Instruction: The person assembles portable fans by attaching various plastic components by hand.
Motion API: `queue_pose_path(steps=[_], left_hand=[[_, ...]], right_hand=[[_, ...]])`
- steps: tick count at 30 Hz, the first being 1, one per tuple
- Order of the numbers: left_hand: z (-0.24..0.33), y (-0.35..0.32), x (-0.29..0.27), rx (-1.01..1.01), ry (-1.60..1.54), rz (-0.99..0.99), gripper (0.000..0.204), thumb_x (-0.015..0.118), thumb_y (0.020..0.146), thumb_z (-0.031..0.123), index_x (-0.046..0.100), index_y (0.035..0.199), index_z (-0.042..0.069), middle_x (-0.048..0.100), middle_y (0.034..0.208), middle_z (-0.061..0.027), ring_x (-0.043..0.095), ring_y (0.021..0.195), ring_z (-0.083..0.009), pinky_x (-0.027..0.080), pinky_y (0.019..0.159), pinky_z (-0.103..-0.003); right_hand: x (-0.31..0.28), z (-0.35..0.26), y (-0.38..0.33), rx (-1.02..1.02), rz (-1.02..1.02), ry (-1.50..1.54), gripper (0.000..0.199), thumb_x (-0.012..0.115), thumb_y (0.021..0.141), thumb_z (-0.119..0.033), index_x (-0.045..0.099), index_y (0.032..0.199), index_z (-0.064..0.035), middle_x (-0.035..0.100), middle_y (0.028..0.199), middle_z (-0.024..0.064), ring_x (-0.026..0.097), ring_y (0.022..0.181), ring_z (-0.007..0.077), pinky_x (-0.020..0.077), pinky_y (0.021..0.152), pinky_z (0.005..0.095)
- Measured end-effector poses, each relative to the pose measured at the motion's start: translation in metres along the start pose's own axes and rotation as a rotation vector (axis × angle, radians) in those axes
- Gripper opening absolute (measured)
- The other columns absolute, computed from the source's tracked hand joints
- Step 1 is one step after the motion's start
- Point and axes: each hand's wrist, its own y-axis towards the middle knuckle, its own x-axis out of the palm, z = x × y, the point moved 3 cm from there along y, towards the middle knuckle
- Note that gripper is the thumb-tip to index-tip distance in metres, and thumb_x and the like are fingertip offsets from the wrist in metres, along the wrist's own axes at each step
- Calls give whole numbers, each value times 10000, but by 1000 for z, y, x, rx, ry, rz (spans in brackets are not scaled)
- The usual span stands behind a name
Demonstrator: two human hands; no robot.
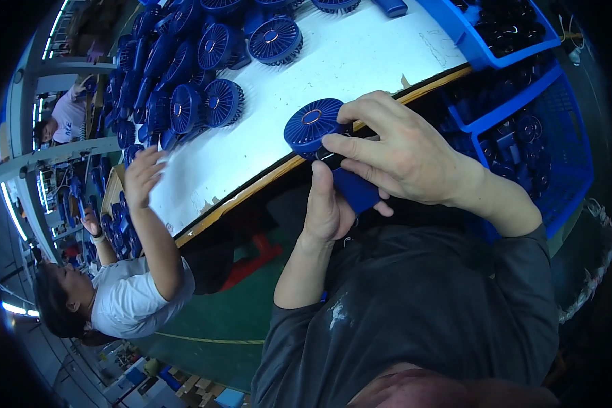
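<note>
A dark blue handheld fan [313, 121] with a round ribbed head and a flat handle is held between both hands at the table's near edge. My left hand [330, 207] is closed around the fan's handle from below. Over the neck and the rim of the head, my right hand [394, 146] has its thumb and fingers pinched on the fan. Its fingers hide the joint between head and handle. More blue fans [275, 42] lie heaped on the white table [285, 85], beyond and to the left of my hands.
Blue plastic crates [496, 122] full of dark blue fan parts stand at the right, against the table's end. To the left a co-worker in a white shirt [132, 299] reaches over the heap with a hand [143, 178]. Another person [68, 115] is farther back.
</note>
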Motion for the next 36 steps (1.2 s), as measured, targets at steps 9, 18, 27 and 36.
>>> queue_pose_path(steps=[9,18,27,36], left_hand=[[-9,6,-1,69,229,396,515,401,1005,410,511,1326,22,590,1275,-138,553,1220,-246,404,1075,-370],[136,4,-25,694,1998,499,760,687,890,203,301,1499,-39,256,1557,-299,216,1478,-427,196,1201,-504],[234,-6,-129,441,1898,872,934,772,809,431,357,1463,-91,438,1433,-311,422,1349,-416,318,1145,-447],[220,-22,-53,633,1135,597,782,741,853,418,437,1406,-45,595,1176,-121,589,1066,-191,460,964,-345]], right_hand=[[14,-26,-17,233,53,-106,643,741,761,-180,490,1306,50,545,1171,214,547,1081,374,450,949,464],[-1,39,-193,941,594,512,458,644,871,-115,535,1292,29,605,1161,97,572,1083,177,408,1023,334],[-78,154,-493,1618,276,-583,593,667,898,-278,501,1333,89,573,1291,308,546,1232,416,407,1053,420],[-65,101,-352,1454,334,-129,499,593,978,-242,493,1408,-9,527,1386,241,532,1263,313,440,1057,417]])
